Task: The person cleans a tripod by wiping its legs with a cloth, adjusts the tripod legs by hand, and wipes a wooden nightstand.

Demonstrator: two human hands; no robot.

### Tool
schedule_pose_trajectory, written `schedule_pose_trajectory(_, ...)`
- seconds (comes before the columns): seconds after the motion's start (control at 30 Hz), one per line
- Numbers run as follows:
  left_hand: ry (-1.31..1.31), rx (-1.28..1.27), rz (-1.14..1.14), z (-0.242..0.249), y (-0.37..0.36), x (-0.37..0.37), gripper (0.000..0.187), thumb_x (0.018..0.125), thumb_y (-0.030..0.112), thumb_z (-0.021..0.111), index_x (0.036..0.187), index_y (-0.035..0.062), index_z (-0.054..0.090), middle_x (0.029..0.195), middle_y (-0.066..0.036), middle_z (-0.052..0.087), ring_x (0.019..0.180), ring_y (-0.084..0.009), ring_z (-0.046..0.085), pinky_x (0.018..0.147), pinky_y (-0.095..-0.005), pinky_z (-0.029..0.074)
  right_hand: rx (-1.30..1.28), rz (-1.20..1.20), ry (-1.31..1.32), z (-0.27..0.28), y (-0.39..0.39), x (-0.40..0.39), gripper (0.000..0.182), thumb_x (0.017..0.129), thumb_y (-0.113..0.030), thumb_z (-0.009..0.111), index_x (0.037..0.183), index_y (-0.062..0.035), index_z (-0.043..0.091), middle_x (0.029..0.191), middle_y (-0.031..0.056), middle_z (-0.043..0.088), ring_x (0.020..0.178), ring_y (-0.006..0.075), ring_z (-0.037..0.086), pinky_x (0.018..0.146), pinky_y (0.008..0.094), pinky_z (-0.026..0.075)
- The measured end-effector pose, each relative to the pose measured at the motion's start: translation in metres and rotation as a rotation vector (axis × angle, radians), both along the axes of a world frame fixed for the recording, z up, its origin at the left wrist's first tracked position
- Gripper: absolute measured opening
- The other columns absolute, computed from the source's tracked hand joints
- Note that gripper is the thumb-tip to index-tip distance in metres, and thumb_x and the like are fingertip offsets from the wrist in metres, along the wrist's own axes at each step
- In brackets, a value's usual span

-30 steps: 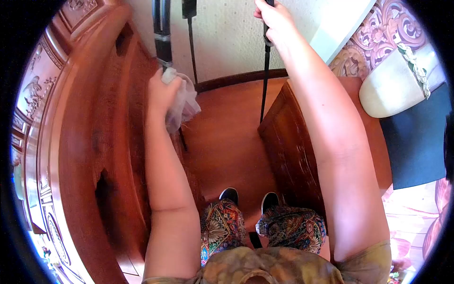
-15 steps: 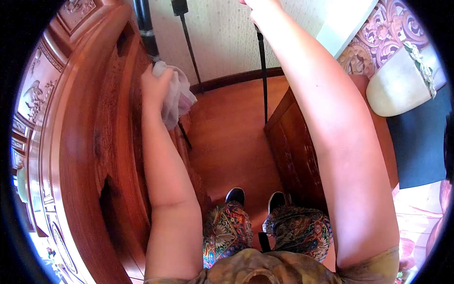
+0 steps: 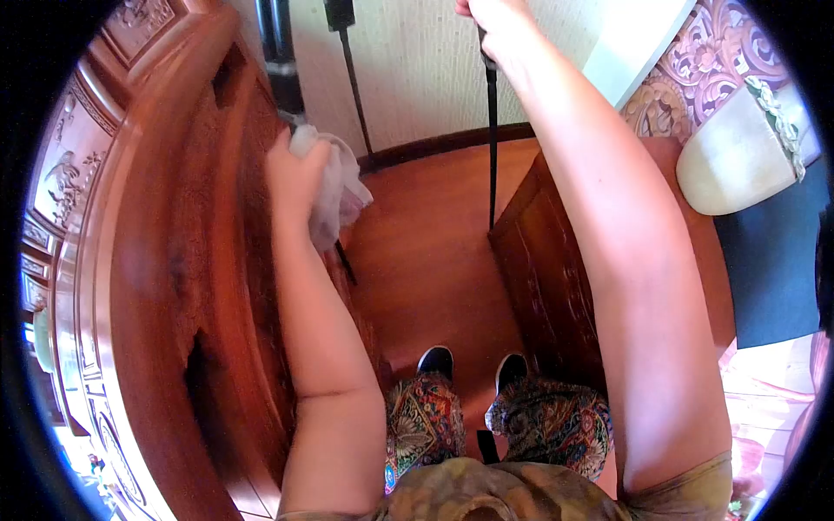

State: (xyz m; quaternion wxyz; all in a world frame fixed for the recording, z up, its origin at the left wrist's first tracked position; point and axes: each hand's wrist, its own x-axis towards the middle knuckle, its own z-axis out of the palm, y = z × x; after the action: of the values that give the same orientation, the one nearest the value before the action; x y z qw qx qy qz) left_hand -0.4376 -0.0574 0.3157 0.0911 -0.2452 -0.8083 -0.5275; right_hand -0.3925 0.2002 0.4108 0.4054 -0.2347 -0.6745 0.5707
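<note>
Your room to move is a strip of floor (image 3: 426,278), bounded on your left by the long edge of the wood unit (image 3: 143,286) and on your right by the cabinet (image 3: 556,278). Ahead, the wall (image 3: 417,78) closes it off along a dark skirting (image 3: 452,139); your shoes (image 3: 437,359) stand at the near end. Your left arm (image 3: 317,330) runs beside the unit, and your right arm (image 3: 638,226) passes over the cabinet. The cloth (image 3: 340,191) is in your left hand (image 3: 291,178), bunched under curled fingers and hanging loose to the hand's right, above the floor. A thick black tube (image 3: 276,52) reaches down to that hand, and a thin leg (image 3: 345,262) shows below the cloth; whether the fingers also clasp it through the fabric, I cannot tell. Your right hand (image 3: 499,30), partly cut off at the top, is closed round a rod (image 3: 493,148) that drops to near the cabinet's corner
</note>
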Motion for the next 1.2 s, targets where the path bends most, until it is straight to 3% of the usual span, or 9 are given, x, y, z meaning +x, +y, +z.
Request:
schedule_pose_trajectory(0.07, -0.071, 0.029, -0.041, -0.002, -0.002, 0.012, 0.029, 0.066, 0.017, 0.059, 0.087, -0.001, 0.057, 0.079, -0.01, 0.06, 0.071, -0.0185, 0.057, 0.066, -0.0301, 0.045, -0.056, 0.014, -0.063, -0.004, 0.002, 0.008, 0.036, 0.076, -0.037, 0.062, 0.082, -0.0022, 0.057, 0.066, 0.0047, 0.054, 0.059, 0.014, 0.047, 0.057, 0.0285, 0.038)
schedule_pose_trajectory(0.1, -0.072, 0.032, -0.019, -0.002, -0.003, 0.022, 0.027, 0.066, 0.016, 0.059, 0.087, -0.0009, 0.056, 0.078, -0.01, 0.06, 0.071, -0.0182, 0.057, 0.066, -0.0301, 0.044, -0.01, 0.123, 0.056, -0.018, 0.016, 0.011, 0.033, 0.078, -0.038, 0.061, 0.08, -0.0057, 0.055, 0.07, 0.0015, 0.055, 0.071, 0.0112, 0.051, 0.07, 0.0257, 0.037)
schedule_pose_trajectory(0.27, -0.124, 0.021, -0.042, 0.005, -0.007, 0.059, 0.029, 0.066, 0.016, 0.058, 0.09, -0.0004, 0.055, 0.078, -0.008, 0.059, 0.07, -0.018, 0.056, 0.065, -0.0297, 0.044, -0.033, 0.148, 0.044, -0.005, -0.016, 0.042, 0.028, 0.081, -0.032, 0.058, 0.082, -0.0042, 0.057, 0.07, 0.0017, 0.056, 0.067, 0.011, 0.05, 0.077, 0.0325, 0.038)
schedule_pose_trajectory(0.5, -0.172, 0.112, -0.015, -0.034, -0.025, 0.066, 0.03, 0.065, 0.015, 0.06, 0.089, -0.0014, 0.054, 0.077, -0.013, 0.059, 0.072, -0.0242, 0.058, 0.065, -0.0346, 0.045, 0.103, 0.191, -0.204, -0.007, -0.034, 0.046, 0.03, 0.081, -0.036, 0.055, 0.082, -0.0063, 0.057, 0.068, 0.0029, 0.055, 0.061, 0.0132, 0.049, 0.061, 0.0299, 0.041)
schedule_pose_trajectory(0.57, -0.131, 0.039, -0.013, -0.038, -0.031, 0.068, 0.025, 0.067, 0.013, 0.06, 0.088, 0.0012, 0.054, 0.078, -0.008, 0.059, 0.07, -0.017, 0.056, 0.064, -0.0303, 0.045, 0.142, 0.174, -0.091, -0.014, -0.033, 0.043, 0.033, 0.082, -0.037, 0.054, 0.08, -0.0042, 0.057, 0.068, 0.004, 0.055, 0.062, 0.0127, 0.05, 0.058, 0.0302, 0.04)
schedule_pose_trajectory(0.83, -0.201, 0.095, -0.043, -0.033, -0.03, 0.085, 0.026, 0.066, 0.012, 0.058, 0.089, 0.0001, 0.053, 0.079, -0.009, 0.059, 0.071, -0.0187, 0.057, 0.062, -0.0322, 0.045, 0.105, 0.142, -0.076, -0.036, -0.026, 0.034, 0.04, 0.078, -0.041, 0.056, 0.084, -0.001, 0.057, 0.068, 0.0111, 0.056, 0.067, 0.0194, 0.054, 0.061, 0.0325, 0.042)
schedule_pose_trajectory(1.0, -0.148, 0.018, 0.078, -0.026, -0.032, 0.09, 0.029, 0.066, 0.01, 0.057, 0.093, 0.0006, 0.054, 0.08, -0.01, 0.059, 0.072, -0.018, 0.057, 0.063, -0.0315, 0.045, 0.16, 0.261, -0.257, -0.006, -0.046, 0.067, 0.045, 0.075, -0.034, 0.062, 0.107, -0.0037, 0.054, 0.093, 0.0157, 0.06, 0.087, 0.0252, 0.057, 0.074, 0.035, 0.043)
schedule_pose_trajectory(1.07, -0.165, 0.088, -0.02, -0.044, -0.035, 0.08, 0.032, 0.067, 0.01, 0.056, 0.098, 0.0006, 0.053, 0.084, -0.011, 0.059, 0.074, -0.0202, 0.058, 0.066, -0.0319, 0.045, 0.129, 0.274, -0.344, -0.001, -0.049, 0.073, 0.059, 0.074, -0.032, 0.063, 0.121, -0.0039, 0.041, 0.111, 0.0185, 0.051, 0.103, 0.0277, 0.05, 0.085, 0.035, 0.04)
schedule_pose_trajectory(1.2, -0.241, 0.135, -0.069, -0.04, -0.037, 0.085, 0.036, 0.068, 0.01, 0.057, 0.103, 0.0016, 0.052, 0.089, -0.011, 0.058, 0.08, -0.0209, 0.057, 0.07, -0.0313, 0.045, 0.183, 0.359, -0.296, -0.013, -0.038, 0.077, 0.073, 0.074, -0.033, 0.062, 0.131, -0.0038, 0.026, 0.124, 0.0202, 0.041, 0.114, 0.0296, 0.041, 0.094, 0.0364, 0.033)
